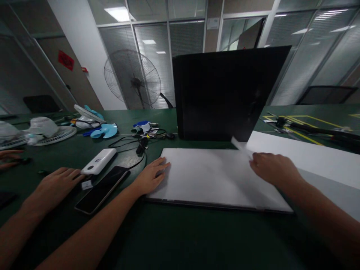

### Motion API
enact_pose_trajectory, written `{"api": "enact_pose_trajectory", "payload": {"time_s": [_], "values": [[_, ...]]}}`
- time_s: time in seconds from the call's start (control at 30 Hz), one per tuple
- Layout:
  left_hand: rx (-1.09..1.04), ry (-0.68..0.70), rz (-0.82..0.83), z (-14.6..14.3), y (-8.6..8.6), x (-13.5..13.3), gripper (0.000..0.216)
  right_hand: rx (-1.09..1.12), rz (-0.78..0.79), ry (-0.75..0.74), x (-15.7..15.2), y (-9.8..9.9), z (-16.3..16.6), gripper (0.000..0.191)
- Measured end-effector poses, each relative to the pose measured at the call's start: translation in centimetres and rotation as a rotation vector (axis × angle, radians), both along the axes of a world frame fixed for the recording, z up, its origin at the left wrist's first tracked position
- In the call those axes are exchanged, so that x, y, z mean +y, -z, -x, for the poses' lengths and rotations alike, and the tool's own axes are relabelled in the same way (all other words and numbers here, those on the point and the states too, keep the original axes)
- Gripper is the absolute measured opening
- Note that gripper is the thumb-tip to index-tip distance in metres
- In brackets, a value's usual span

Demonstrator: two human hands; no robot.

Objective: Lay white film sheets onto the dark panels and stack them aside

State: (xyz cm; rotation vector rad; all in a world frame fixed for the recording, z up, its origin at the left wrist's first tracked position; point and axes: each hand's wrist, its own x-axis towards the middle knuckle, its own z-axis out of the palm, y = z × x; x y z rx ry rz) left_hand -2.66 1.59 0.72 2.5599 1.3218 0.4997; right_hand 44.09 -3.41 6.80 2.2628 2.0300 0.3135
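Note:
A flat white panel [208, 178] with a thin dark edge lies on the green table in front of me. My left hand [152, 174] rests on its left edge, fingers loosely spread over the white surface. Over the panel's right part, my right hand [271, 168] is closed on a thin white strip [240, 147], blurred and pointing up to the left. Whether the strip is a separate piece or a sheet's lifted edge, I cannot tell. Directly behind the panel stands a large black panel [225, 93], upright and leaning slightly.
At left, another person's hand [57, 183] touches a white power bank [99, 161] beside a phone [102, 189]. Cables [126, 140], blue fan blades [104, 131] and white fan parts [45, 127] lie farther back. White sheets [315, 157] lie at right.

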Motion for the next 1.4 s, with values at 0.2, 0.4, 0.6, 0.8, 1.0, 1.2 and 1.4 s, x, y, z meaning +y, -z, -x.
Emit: {"api": "enact_pose_trajectory", "payload": {"time_s": [0.2,0.4,0.6,0.8,1.0,1.2,1.4], "values": [[-0.045,-0.004,0.007,0.1,0.2,0.2,0.056,0.138,0.131,-0.623,-4.7,1.9,11.6,0.038],[-0.012,-0.034,0.021,-0.2,0.1,0.3,0.062,0.142,-0.126,-0.527,-4.0,3.1,10.5,0.051],[-0.026,-0.041,0.001,-0.2,0.4,0.3,0.061,0.061,0.012,-0.198,-2.6,3.5,7.8,0.072],[0.0,-0.034,0.004,-0.3,0.3,0.1,0.061,0.25,0.137,-0.494,-6.1,2.3,12.2,0.06],[-0.004,-0.037,0.011,-0.3,0.4,0.1,0.071,0.55,0.426,-0.799,-7.6,1.3,15.0,0.069],[-0.046,-0.053,0.025,0.1,0.8,0.6,0.075,0.603,0.324,-0.738,-6.2,1.9,12.5,0.084],[-0.103,-0.041,0.057,0.5,1.1,1.1,0.05,0.358,0.342,-0.591,-4.3,2.5,8.6,0.105]]}}
